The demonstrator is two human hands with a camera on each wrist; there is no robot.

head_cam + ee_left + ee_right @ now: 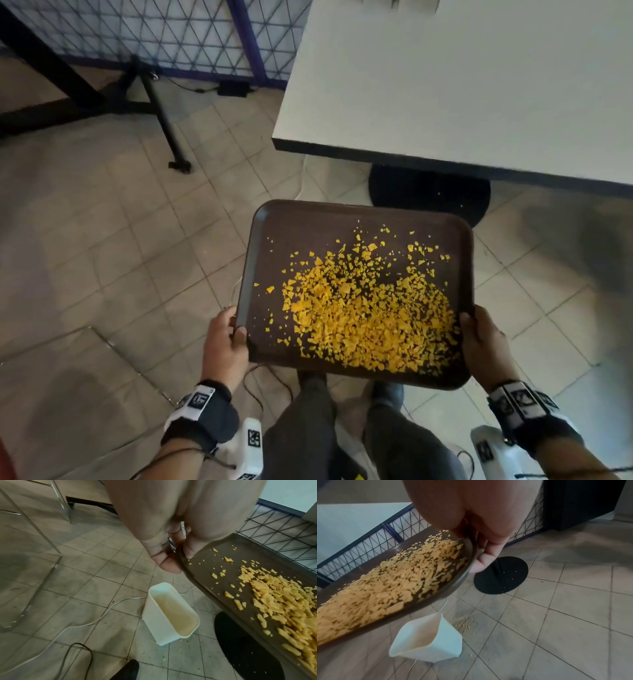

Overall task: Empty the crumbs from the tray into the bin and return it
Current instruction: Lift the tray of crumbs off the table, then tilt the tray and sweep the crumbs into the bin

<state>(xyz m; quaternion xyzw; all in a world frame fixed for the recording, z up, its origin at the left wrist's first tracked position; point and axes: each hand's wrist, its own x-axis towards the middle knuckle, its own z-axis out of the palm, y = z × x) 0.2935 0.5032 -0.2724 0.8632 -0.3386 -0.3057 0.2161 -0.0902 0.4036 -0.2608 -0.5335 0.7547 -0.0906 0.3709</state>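
The person is standing on the tiled floor (pixel 102 257) and holding the brown tray (pixel 308 233) over it. The left hand (pixel 224 337) is clamping the left rim, thumb on top; the right hand (pixel 481 339) is gripping the right rim, its fingers underneath. The yellow crumbs (pixel 370 308) are all lying on the tray, so the emptying is not begun. The white bin (pixel 169 614) is waiting below the tray, seemingly empty. Returning the tray to the white table (pixel 462 85) remains.
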